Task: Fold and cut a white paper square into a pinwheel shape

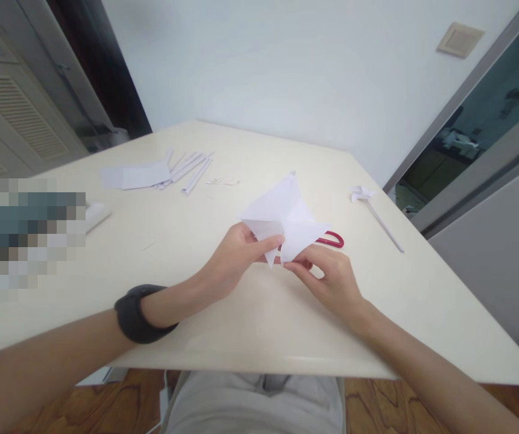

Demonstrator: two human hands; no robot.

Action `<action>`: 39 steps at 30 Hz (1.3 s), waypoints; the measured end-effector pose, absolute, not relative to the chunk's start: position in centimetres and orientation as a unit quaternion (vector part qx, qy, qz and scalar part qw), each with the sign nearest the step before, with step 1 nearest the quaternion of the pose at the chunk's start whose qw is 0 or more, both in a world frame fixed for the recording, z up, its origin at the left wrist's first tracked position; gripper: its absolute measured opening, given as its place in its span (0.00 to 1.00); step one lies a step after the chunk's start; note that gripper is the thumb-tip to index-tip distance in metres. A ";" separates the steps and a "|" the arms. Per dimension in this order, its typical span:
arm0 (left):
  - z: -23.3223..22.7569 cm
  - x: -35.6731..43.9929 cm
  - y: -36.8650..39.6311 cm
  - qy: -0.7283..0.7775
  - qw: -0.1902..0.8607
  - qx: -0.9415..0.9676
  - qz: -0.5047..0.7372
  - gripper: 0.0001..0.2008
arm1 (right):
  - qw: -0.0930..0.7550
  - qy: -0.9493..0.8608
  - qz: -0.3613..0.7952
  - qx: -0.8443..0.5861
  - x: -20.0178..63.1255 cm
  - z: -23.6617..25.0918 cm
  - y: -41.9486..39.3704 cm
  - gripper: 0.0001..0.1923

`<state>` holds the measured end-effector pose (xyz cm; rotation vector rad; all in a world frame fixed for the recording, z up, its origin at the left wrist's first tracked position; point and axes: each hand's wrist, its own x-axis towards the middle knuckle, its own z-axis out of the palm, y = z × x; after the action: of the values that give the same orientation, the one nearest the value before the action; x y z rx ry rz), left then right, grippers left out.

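A white sheet of paper, cut and folded into pointed flaps, is held just above the cream table. My left hand pinches a flap at the sheet's lower left, thumb and forefinger closed on it. From the right side my right hand grips the sheet's lower edge with its fingertips. A dark band sits on my left wrist.
Red-handled scissors lie partly hidden behind the paper. A finished white paper pinwheel on a stick lies at the right. Paper sheets and rolled paper sticks lie at the far left, beside a small white object.
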<state>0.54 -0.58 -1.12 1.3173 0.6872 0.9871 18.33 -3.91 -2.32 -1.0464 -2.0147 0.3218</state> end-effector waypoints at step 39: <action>-0.2 0.8 -1.0 0.383 0.543 0.607 0.435 0.09 | 0.381 -0.832 0.031 -0.402 18.1 -2.9 -5.0 0.12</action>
<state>0.75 -0.98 -0.22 1.4418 0.9092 1.0327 18.12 -4.97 -2.87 -1.0255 -2.1234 0.0788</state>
